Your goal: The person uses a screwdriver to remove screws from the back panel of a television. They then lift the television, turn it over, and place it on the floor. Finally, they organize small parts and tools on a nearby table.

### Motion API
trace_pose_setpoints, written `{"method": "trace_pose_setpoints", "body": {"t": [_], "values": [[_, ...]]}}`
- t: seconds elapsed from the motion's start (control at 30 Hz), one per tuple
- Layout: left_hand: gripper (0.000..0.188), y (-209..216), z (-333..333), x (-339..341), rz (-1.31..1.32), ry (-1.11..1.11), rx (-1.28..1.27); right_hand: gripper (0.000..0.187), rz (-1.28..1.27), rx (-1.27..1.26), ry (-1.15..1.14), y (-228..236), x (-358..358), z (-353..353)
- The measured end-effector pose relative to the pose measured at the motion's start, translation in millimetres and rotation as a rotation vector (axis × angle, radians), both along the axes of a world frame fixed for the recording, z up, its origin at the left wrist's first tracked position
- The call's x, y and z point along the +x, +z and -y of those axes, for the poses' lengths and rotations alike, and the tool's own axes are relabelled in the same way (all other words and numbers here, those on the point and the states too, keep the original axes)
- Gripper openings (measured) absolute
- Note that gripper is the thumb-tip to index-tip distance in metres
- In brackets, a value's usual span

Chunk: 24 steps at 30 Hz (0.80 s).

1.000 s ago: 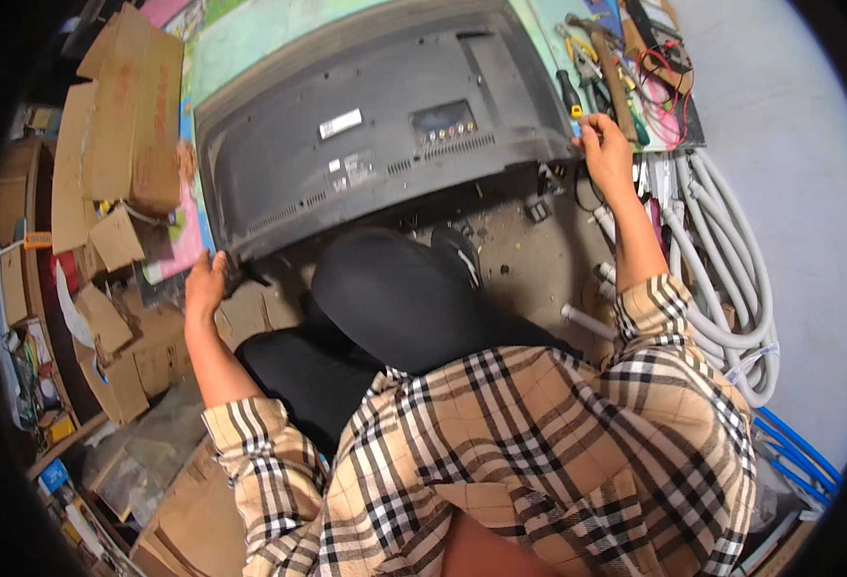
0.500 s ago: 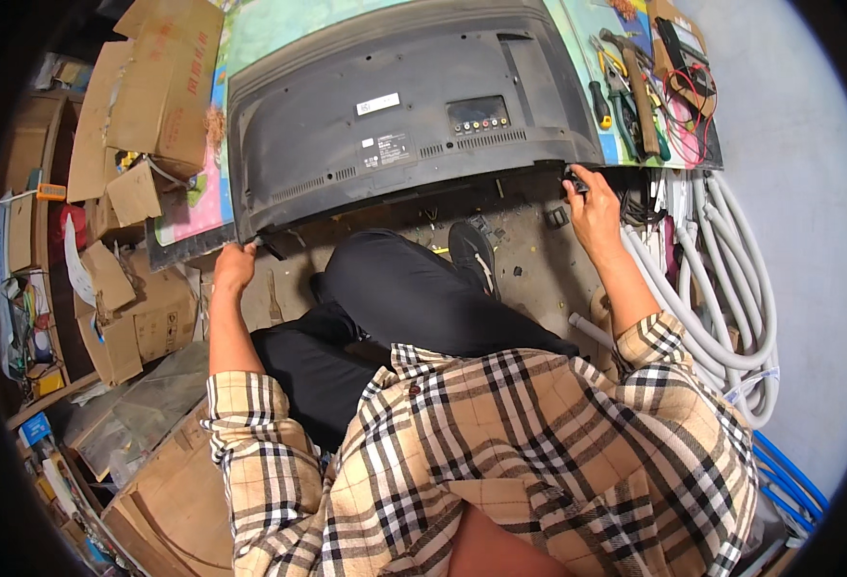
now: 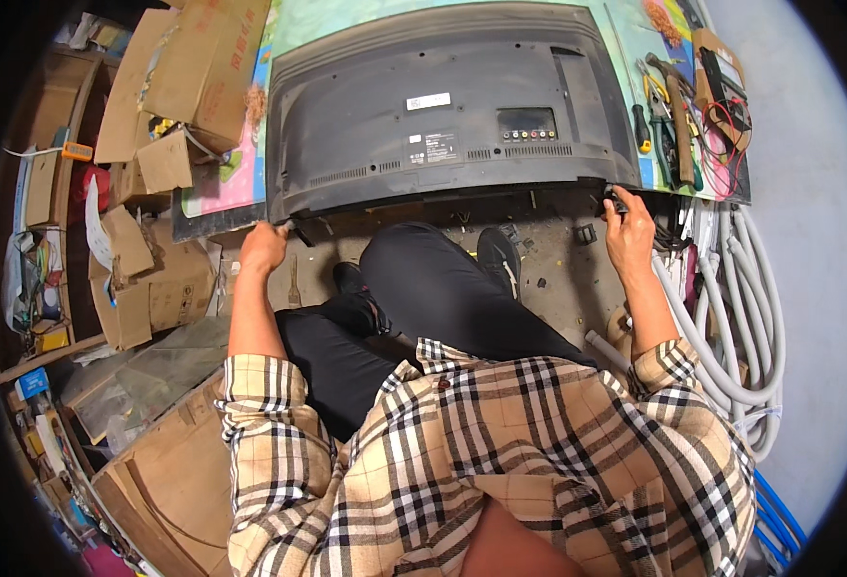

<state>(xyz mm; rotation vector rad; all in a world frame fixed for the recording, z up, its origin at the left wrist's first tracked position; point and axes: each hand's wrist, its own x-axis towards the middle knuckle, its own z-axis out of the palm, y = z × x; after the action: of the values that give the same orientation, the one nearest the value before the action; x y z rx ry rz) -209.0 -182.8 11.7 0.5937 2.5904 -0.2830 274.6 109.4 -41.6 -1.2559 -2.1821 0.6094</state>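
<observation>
Brown cardboard boxes [image 3: 188, 67] pile at your left. Your left hand [image 3: 263, 247] has its fingers clamped on the near-left corner of the grey television back [image 3: 443, 115], which carries 2 small rectangular labels [image 3: 428, 101]. Your right hand [image 3: 627, 231] grips its near-right edge, tools [image 3: 669, 125] beyond.

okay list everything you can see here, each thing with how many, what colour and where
television: one, dark grey, back side up on the mat, near edge held at both corners
mat: one, multicoloured, under the television
cardboard boxes: several, brown, at left
hand tools: several, mixed colours, on the mat at right
hoses: a bundle, light grey, on the floor at right
left hand: grips the television's near left corner
right hand: grips the television's near right corner
</observation>
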Motion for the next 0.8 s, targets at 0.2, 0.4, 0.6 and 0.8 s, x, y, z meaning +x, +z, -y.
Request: {"method": "trace_pose_setpoints", "body": {"t": [0.2,0.4,0.6,0.8], "values": [[0.046,6,-4,9,0.007,0.01,0.008,0.026,0.066,0.035,0.033,6,2,-1],[0.047,16,1,13,0.118,0.05,0.035,0.05,0.271,0.029,0.189,26,43,-37],[0.055,14,-1,-14,0.152,0.223,0.324,0.034,0.238,0.063,0.121,42,39,-114],[0.051,-23,-28,-68,-0.063,0.176,0.539,0.036,0.348,-0.056,-0.031,-1,12,-226]]}}
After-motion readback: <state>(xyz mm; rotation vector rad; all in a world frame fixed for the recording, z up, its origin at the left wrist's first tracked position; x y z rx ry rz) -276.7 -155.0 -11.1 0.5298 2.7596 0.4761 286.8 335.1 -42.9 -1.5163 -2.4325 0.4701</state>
